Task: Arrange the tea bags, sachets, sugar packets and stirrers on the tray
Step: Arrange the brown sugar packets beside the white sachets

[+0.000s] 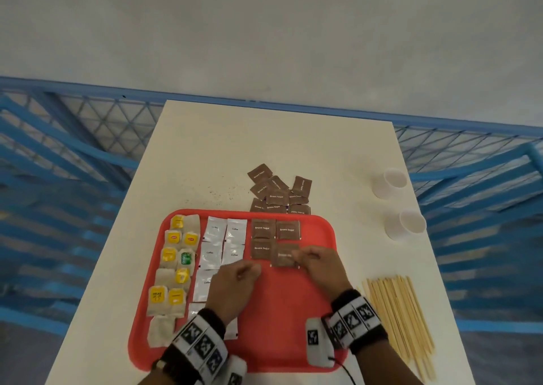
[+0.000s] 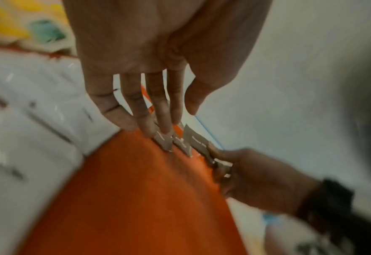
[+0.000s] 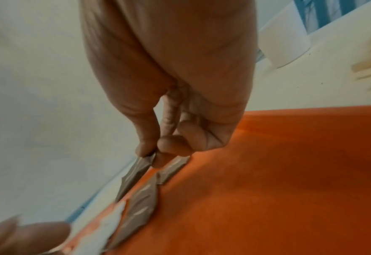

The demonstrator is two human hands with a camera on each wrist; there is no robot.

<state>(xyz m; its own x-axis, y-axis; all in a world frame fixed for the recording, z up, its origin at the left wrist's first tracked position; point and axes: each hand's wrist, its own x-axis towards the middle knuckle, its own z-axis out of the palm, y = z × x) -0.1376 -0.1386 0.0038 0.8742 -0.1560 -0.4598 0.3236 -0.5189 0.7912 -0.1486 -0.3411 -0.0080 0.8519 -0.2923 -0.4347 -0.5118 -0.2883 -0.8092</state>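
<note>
**A:** Right hand [image 1: 316, 259] pinches a brown sugar packet [image 1: 284, 256] by its right edge, thumb against forefinger; the wrist view shows the packet's far edge low over the red tray [image 1: 279, 334]. The open slot lies to the left of the hand, lower right of the sugar block, just beside the lower-left packet and below the upper-right one.

**B:** And the other hand?

**A:** Left hand [image 1: 235, 281] hovers left of centre, holding nothing. Its wrist view shows the fingers fairly straight, tips down by the placed packets. The right hand is plainly nearer the slot.

**B:** Counts?

**A:** Three sugar packets lie flat on the tray, plus the held one. The loose brown sugar pile [image 1: 279, 193] above the tray's top edge holds roughly nine; they overlap, so I can't be exact. Coffee sachets [image 1: 224, 245]: four fully visible, more hidden under the left wrist. Tea bags [image 1: 173, 270] fill the left column, about eleven. Wooden stirrers [image 1: 402, 323] lie bundled on the worktop [image 1: 264, 143] at lower right, too many to count. Two paper cups [image 1: 396, 205] stand at right.
</note>
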